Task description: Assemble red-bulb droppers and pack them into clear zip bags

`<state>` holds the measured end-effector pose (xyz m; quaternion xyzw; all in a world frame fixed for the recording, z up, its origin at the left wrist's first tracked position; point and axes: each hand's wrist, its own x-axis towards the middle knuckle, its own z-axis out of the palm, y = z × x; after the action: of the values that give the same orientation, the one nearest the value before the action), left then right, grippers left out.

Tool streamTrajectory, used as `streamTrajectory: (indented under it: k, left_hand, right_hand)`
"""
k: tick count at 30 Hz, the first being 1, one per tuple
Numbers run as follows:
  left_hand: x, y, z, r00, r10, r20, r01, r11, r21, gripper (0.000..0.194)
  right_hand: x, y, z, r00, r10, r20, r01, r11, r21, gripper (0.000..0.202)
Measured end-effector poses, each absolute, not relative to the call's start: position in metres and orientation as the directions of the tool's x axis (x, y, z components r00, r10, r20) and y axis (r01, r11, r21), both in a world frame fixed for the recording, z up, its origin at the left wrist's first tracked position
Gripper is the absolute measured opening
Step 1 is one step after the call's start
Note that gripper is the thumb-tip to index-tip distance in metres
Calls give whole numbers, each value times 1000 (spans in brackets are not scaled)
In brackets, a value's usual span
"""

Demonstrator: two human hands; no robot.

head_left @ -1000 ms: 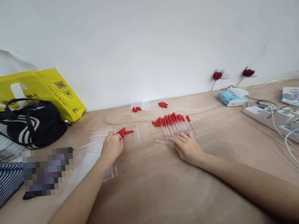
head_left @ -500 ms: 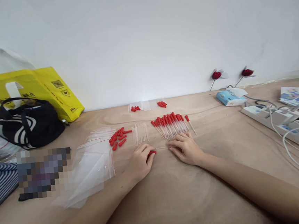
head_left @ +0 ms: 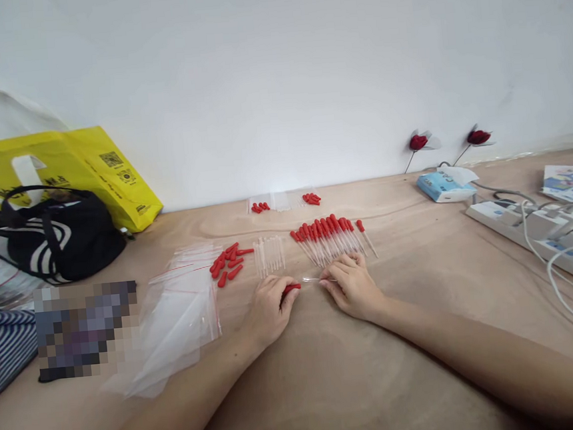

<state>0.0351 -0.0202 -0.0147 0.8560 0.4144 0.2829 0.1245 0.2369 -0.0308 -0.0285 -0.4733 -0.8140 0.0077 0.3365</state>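
Observation:
Between the fingers of my left hand (head_left: 271, 310) is a red rubber bulb (head_left: 291, 287). My right hand (head_left: 351, 285) pinches a thin clear tube (head_left: 312, 279), whose free end points at the bulb with a small gap between them. Just beyond my right hand lies a row of clear tubes with red bulbs on them (head_left: 327, 235), one of them apart at the right. Several bare clear tubes (head_left: 270, 253) lie beyond my left hand, and loose red bulbs (head_left: 226, 264) are heaped to their left.
Clear zip bags (head_left: 175, 318) are spread at the left. Bagged red bulbs (head_left: 311, 199) lie near the wall. A black bag (head_left: 82, 236) and yellow bag (head_left: 128, 188) stand far left. Tissues (head_left: 444, 186), a power strip (head_left: 544, 236) and cables are at the right.
The clear tube's end now shows apart from the red bulb, and my right fingers are curled more closely round the tube. The bulb has turned slightly in my left fingers.

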Motion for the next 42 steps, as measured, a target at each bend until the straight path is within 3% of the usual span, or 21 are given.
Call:
streamTrajectory:
  k: [19,30,42]
  left_hand:
    - [35,-18,-18,390,888,246,634,-452,627,15]
    - [36,-27,-11,560,746,360,596,-665,450,13]
    - [37,-27,-15,606,684,406,584,-729,357,16]
  right_hand:
    - [229,-36,-27,-456,655,602,679,694,-241,18]
    - [238,-30,-25,-607,578,545,640,762,-95,21]
    - [229,-31,-23,-595,605,529,637,756,-149,19]
